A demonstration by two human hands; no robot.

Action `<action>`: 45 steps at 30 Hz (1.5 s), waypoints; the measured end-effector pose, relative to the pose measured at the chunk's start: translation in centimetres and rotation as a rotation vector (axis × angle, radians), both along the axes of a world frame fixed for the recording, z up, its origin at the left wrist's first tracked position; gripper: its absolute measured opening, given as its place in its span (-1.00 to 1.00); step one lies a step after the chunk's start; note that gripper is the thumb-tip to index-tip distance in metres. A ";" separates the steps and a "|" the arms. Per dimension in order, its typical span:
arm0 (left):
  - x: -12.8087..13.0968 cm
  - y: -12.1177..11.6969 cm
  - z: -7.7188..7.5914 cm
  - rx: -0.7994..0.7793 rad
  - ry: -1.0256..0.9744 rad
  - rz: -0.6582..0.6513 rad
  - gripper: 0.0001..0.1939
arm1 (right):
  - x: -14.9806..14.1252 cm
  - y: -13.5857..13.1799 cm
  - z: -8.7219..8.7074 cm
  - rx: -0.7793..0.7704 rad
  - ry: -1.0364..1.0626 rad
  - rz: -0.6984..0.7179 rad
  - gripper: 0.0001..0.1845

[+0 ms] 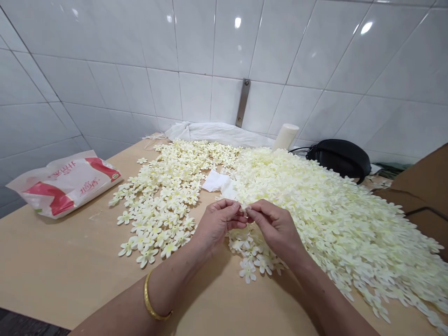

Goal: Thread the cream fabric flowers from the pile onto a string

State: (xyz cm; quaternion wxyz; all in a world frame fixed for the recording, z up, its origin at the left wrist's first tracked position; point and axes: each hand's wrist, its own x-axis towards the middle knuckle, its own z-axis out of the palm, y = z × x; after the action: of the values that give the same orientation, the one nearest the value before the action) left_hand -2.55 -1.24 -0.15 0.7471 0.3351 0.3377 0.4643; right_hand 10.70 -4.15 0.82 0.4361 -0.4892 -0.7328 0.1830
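Both hands meet above the table in the middle of the head view. My left hand [221, 223] is closed, thumb against fingers, on one side of a small pale artificial flower [245, 208]. On the other side of it, my right hand [276, 228] pinches between thumb and forefinger. Fingers cover most of that flower. Beneath and right of the hands spreads a large heap of cream artificial flowers [336, 224]. Left of them lies a looser pile of yellow-centred artificial flowers [164, 205]. Just beyond my fingers is a folded white tissue [216, 180].
A red-and-white tissue packet [70, 184] lies at the left of the wooden table [80, 261]. Along the tiled wall are a white plastic sheet [217, 133], a white cylinder [285, 136] and a black case [339, 158]. A brown cardboard box [420, 186] stands at the right.
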 end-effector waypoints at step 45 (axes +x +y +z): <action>-10.3 -3.5 -0.9 0.898 1.504 0.347 -0.88 | 0.7 0.9 -1.7 0.576 -0.760 -0.450 -0.88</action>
State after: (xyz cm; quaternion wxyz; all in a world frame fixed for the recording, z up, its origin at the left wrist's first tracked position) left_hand -12.85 -4.77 -1.06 0.0454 0.7561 0.5710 0.3167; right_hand 11.43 -3.27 -0.93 0.2847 -0.5266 -0.7366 -0.3146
